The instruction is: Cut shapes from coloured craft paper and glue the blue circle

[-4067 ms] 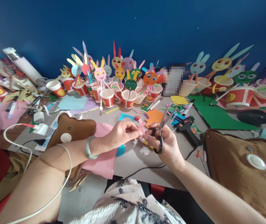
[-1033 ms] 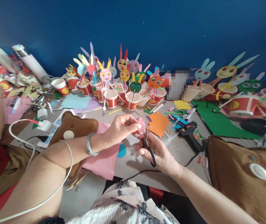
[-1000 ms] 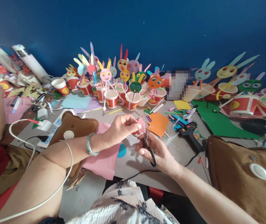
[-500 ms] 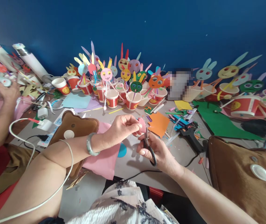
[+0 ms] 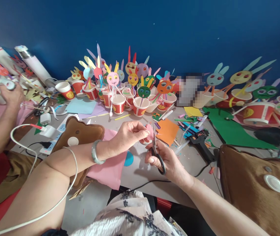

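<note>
Between the thumb and fingers of my left hand (image 5: 132,133) is a small piece of pink paper (image 5: 149,131), pinched over the middle of the table. My right hand (image 5: 168,160) is closed around the black handles of a pair of scissors (image 5: 159,163). The scissors' blades point up and away from me, right against the edge of the pink paper. A blue paper disc (image 5: 128,158) and a large pink sheet (image 5: 107,164) lie below my left wrist. To the right of the paper is an orange sheet (image 5: 168,131).
Paper cups (image 5: 141,106) with paper rabbit-like figures line the back. A black glue gun (image 5: 202,144) lies right, its cord crossing the front. Brown cushion-like warmers (image 5: 255,173) flank my arms. A white cable (image 5: 73,183) crosses my left arm. A co-worker's hand (image 5: 12,93) holds something far left.
Both hands stay nearly in place, the scissors still at the pink paper, whose angle has turned slightly. The whole view has shifted a little.
</note>
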{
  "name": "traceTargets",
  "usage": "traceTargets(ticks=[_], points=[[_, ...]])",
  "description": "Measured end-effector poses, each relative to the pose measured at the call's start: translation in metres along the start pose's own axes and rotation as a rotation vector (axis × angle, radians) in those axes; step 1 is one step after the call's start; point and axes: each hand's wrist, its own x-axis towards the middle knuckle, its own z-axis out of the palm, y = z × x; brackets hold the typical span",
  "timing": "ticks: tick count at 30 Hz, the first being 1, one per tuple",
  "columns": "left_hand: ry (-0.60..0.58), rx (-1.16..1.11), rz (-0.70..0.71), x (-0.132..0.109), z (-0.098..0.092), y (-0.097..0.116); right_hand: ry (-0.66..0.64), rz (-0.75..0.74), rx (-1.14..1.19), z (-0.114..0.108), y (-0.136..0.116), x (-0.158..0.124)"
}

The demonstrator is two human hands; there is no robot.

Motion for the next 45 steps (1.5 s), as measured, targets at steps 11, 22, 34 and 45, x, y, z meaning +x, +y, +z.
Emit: traceTargets(ticks=[11, 22, 34, 45], points=[[0.015, -0.002, -0.002, 0.0007, -0.0003, 0.0, 0.022, 0.029, -0.027, 0.0018, -0.0011, 0.0], [0.021, -0.035, -0.004, 0.0007, 0.0001, -0.0001, 0.043, 0.051, -0.014, 0.0023, -0.0017, -0.0001], [0.021, -0.04, -0.021, 0.0001, 0.001, 0.0008, 0.065, 0.056, -0.046, 0.0048, -0.0034, -0.0007], [0.025, 0.002, -0.028, -0.001, 0.001, 0.003, 0.06, 0.049, -0.048, 0.0044, 0.0015, -0.0007]])
